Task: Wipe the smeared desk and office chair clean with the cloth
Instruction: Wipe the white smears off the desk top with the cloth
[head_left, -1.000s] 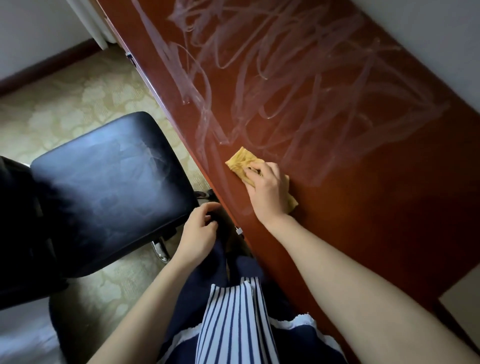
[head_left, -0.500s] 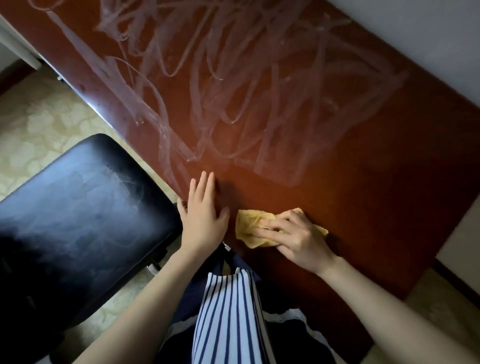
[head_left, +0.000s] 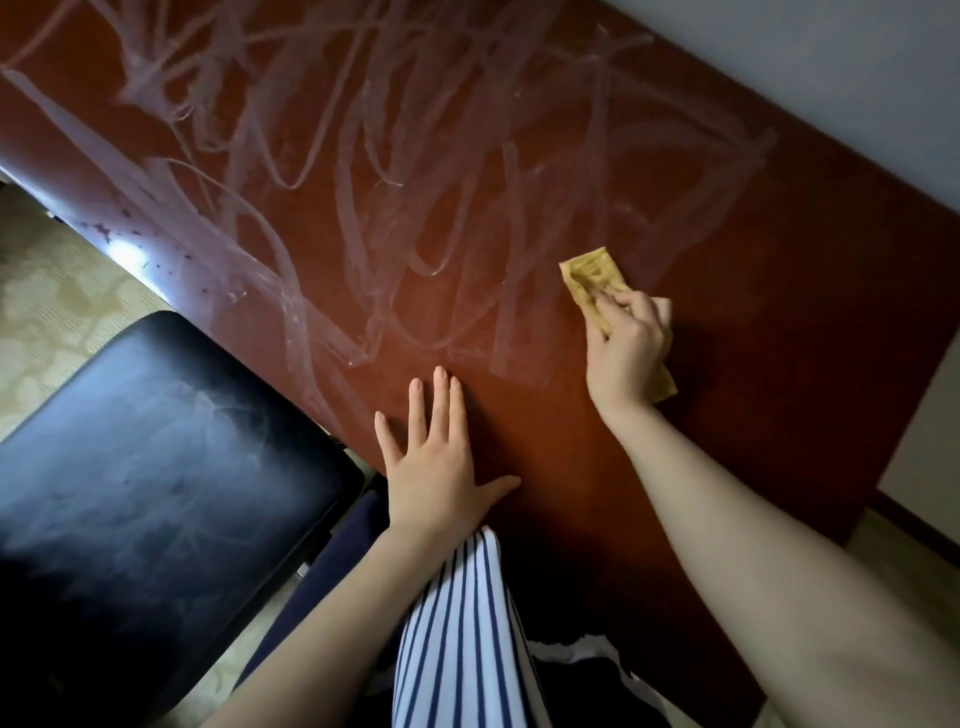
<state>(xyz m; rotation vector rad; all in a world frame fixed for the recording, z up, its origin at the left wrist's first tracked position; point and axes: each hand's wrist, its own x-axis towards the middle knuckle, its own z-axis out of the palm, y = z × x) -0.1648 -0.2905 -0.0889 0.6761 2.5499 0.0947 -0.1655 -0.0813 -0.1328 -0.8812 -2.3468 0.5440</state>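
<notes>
Item: your left hand (head_left: 441, 467), flat on the counter (head_left: 779, 364) at its near edge, fingers straight, grip apart, holding nothing.
Item: office chair (head_left: 156, 467), just beside the counter's near edge; black seat filmed with pale smudges, not yet wiped.
Item: your right hand (head_left: 626, 353), further in on the counter, grip clamped on the cloth (head_left: 592, 280), a folded yellow pad pressed to the wood.
Item: white smears (head_left: 363, 182), looping across most of the counter's far side.
Progress, by estimate: early; only the near strip looks clean.

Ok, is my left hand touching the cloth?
Apart. The head view shows the left hand flat on the desk, bare wood between it and the cloth under the right hand.
</notes>
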